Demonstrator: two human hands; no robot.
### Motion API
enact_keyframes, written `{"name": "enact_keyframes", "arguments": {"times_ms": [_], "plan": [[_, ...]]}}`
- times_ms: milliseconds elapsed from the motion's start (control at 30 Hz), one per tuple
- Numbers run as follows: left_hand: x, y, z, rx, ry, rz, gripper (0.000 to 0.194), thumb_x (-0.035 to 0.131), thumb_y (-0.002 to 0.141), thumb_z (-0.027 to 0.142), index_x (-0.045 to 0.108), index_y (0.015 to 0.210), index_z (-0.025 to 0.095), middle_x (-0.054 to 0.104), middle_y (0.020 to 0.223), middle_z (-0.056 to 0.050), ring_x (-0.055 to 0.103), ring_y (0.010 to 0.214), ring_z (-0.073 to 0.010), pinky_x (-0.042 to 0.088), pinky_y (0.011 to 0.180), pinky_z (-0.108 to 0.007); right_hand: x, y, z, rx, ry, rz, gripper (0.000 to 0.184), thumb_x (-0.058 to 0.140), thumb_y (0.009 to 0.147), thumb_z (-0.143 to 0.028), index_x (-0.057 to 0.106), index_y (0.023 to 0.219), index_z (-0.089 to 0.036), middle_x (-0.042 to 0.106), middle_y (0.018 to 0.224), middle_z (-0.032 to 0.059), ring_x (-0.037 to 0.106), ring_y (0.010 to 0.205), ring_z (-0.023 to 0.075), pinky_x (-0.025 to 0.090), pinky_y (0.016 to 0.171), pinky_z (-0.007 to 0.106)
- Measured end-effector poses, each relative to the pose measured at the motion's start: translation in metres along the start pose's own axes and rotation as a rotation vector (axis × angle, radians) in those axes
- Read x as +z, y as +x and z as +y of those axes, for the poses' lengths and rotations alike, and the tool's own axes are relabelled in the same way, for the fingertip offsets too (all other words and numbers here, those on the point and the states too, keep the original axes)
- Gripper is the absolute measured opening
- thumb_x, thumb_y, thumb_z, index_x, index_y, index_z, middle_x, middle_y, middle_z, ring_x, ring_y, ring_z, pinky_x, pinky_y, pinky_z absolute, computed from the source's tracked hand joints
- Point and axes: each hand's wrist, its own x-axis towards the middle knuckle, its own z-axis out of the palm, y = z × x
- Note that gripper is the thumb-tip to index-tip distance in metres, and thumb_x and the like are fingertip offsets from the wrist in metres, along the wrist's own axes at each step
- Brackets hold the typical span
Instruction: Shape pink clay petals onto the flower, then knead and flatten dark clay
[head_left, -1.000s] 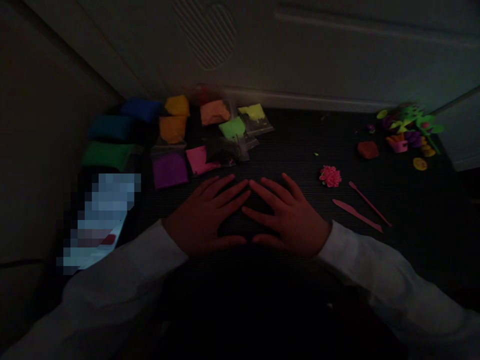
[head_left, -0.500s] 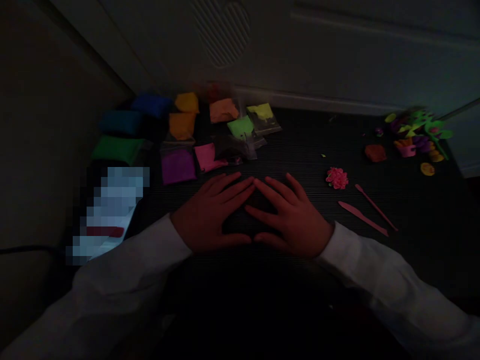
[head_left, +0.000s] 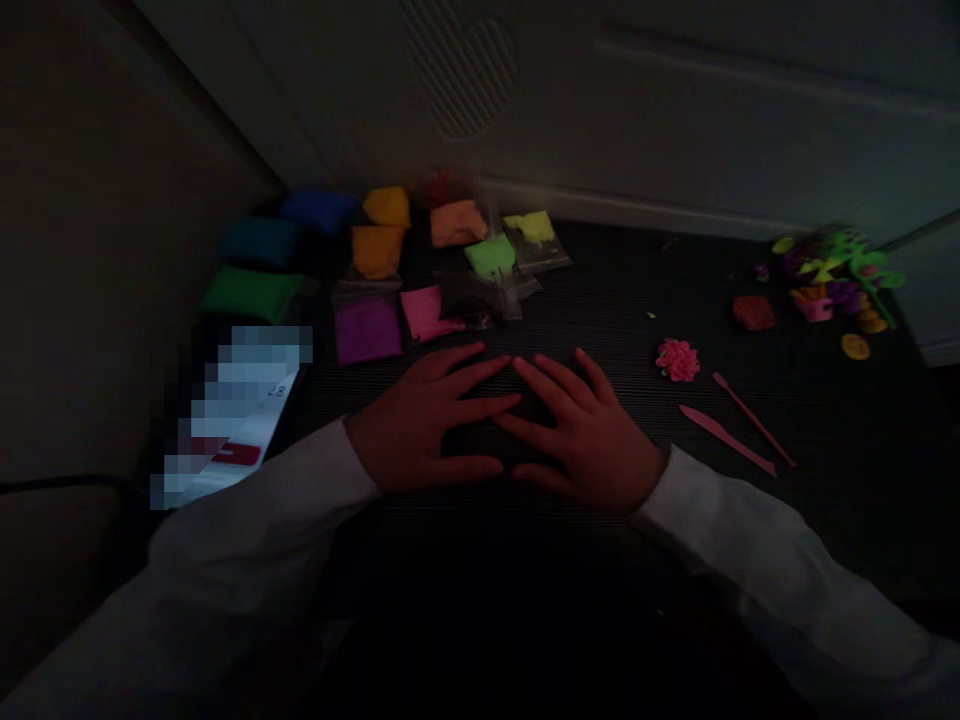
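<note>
My left hand point(head_left: 420, 425) lies flat on the dark table point(head_left: 592, 310), its fingers spread and holding nothing. Facing it, my right hand point(head_left: 581, 430) rests palm down with fingers apart, and the fingertips of both hands nearly meet. Just beyond my left hand are a purple clay packet point(head_left: 368, 328) and an opened pink clay packet point(head_left: 422, 313). To the right of my right hand sit a pink clay flower point(head_left: 678, 360), a pink modelling knife point(head_left: 726, 438) and a thin pink modelling stick point(head_left: 754, 419).
A lit phone point(head_left: 247, 415) lies left, beside a green packet point(head_left: 253, 293). Orange point(head_left: 377, 251), peach point(head_left: 457, 223) and light green point(head_left: 491, 258) clay packets stand behind. At far right are a reddish lump point(head_left: 753, 313) and colourful clay pieces point(head_left: 832, 275). A panelled wall point(head_left: 637, 110) borders the back.
The view has shifted, so the table things appear a little further right. My left hand's fingers have moved slightly, spreading differently. Both hands stay flat on the table.
</note>
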Motion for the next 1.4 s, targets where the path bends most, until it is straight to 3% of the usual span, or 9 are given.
{"name": "enact_keyframes", "arguments": {"times_ms": [333, 767, 1400], "plan": [[0.0049, 0.0003, -0.0020, 0.022, -0.016, 0.048, 0.057, 0.048, 0.072, 0.052, 0.043, 0.120, 0.023, 0.029, 0.135, -0.010, 0.017, 0.125, -0.0299, 0.023, 0.097, -0.050, 0.0014, -0.0005, -0.0035, -0.032, -0.023, 0.020, 0.040, 0.036, 0.080, -0.052, 0.047, 0.115, -0.036, 0.021, 0.139, 0.0069, 0.015, 0.126, 0.0267, 0.000, 0.097, 0.056], [0.0030, 0.0010, -0.0010, 0.007, -0.031, 0.057, 0.058, 0.049, 0.071, 0.052, 0.042, 0.121, 0.023, 0.034, 0.133, -0.010, 0.019, 0.124, -0.0304, 0.023, 0.097, -0.049, 0.0021, 0.0009, -0.0011, 0.019, -0.054, 0.014, 0.053, 0.037, 0.076, -0.058, 0.038, 0.123, -0.032, 0.014, 0.140, 0.0102, 0.012, 0.127, 0.0291, 0.000, 0.097, 0.056], [0.0052, 0.0006, -0.0020, 0.022, -0.010, 0.067, 0.056, 0.050, 0.072, 0.050, 0.044, 0.120, 0.022, 0.034, 0.132, -0.011, 0.020, 0.124, -0.0301, 0.023, 0.098, -0.048, 0.0015, -0.0018, -0.0002, -0.041, -0.015, 0.023, 0.046, 0.036, 0.079, -0.054, 0.043, 0.119, -0.033, 0.018, 0.139, 0.0096, 0.014, 0.126, 0.0284, 0.001, 0.097, 0.057]]}}
